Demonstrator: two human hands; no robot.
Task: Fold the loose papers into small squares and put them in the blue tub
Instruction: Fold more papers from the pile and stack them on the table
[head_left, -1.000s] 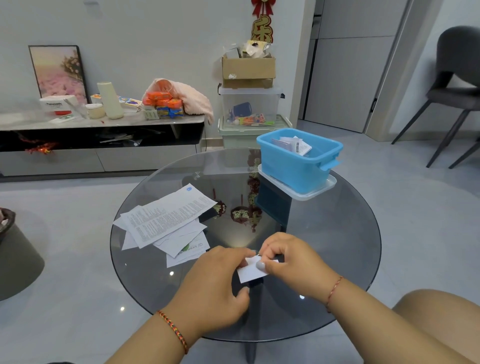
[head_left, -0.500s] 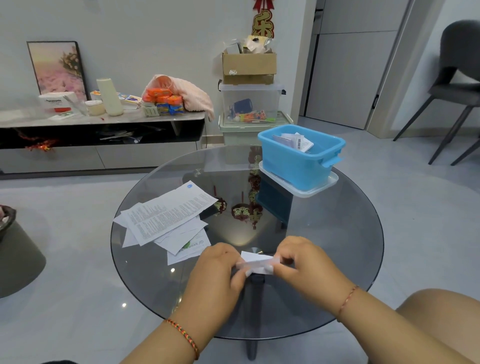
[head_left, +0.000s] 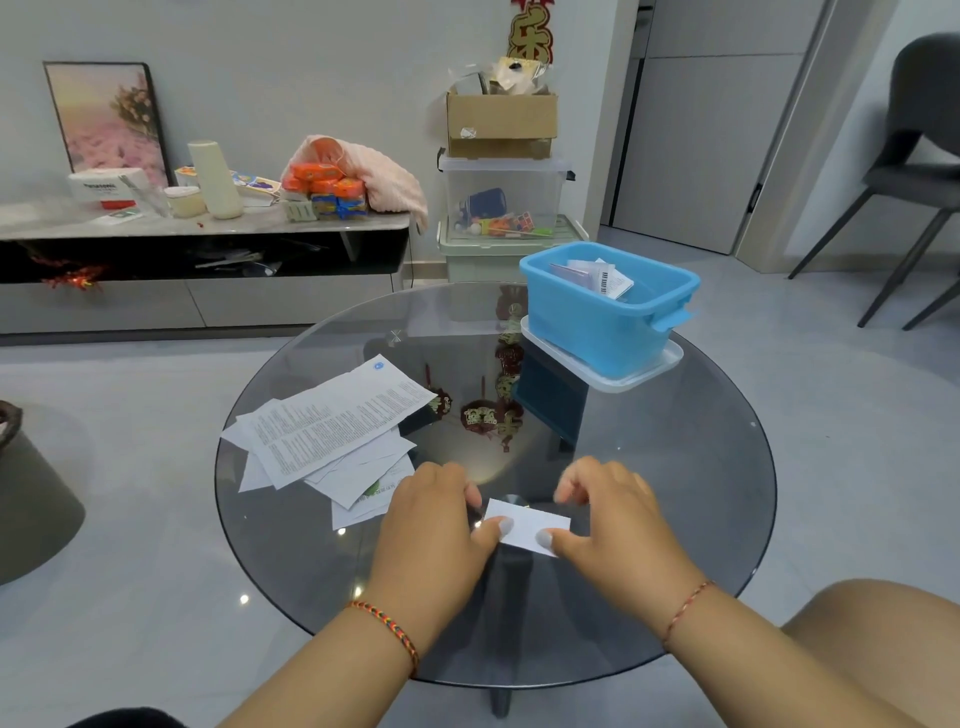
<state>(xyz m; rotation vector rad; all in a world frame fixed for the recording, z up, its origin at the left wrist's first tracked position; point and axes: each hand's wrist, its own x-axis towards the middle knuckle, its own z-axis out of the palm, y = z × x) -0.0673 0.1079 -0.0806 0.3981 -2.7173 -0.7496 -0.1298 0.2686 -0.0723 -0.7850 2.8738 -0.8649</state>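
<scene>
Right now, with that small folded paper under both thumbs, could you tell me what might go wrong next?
1. The folded paper lies on smooth glass table; it may slide or spring open when the thumbs lift.
2. The left hand is close to the loose papers and could nudge them.
3. The blue tub stands near the far edge; a careless toss could miss.

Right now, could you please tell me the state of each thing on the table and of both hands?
Folded paper: flat on glass table, pressed.
Left hand: thumb on paper.
Right hand: thumb on paper.
Loose papers: unfolded, stacked.
Blue tub: open, holding folded papers.
</scene>
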